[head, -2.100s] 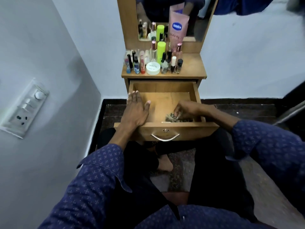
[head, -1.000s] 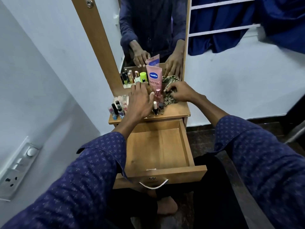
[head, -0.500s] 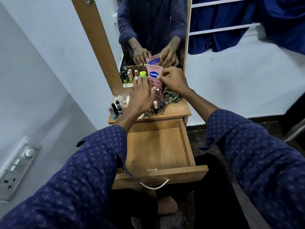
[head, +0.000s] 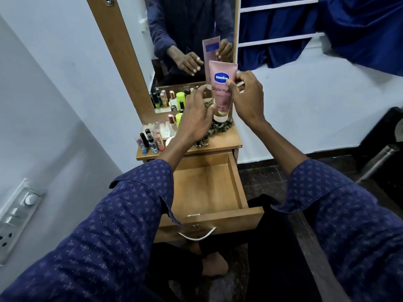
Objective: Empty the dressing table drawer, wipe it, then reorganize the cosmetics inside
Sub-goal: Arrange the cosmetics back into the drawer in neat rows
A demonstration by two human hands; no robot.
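A pink tube (head: 222,90) at upper centre of the frame carries a blue oval logo reading "Vaseline"; below it, partly covered, "Gluta-Hya". Smaller print lower down is too blurred to read.

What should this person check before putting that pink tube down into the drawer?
1. Drawer open: ok.
2. Drawer floor bare: not ok, a small scrap lies by the front wall.
3. Right hand holding pink tube: ok.
4. Left hand free: ok, its fingers just meet the tube's cap end.
5. Tube's cap closed: cannot tell.
6. Cloth out of drawer: ok, on the tabletop.
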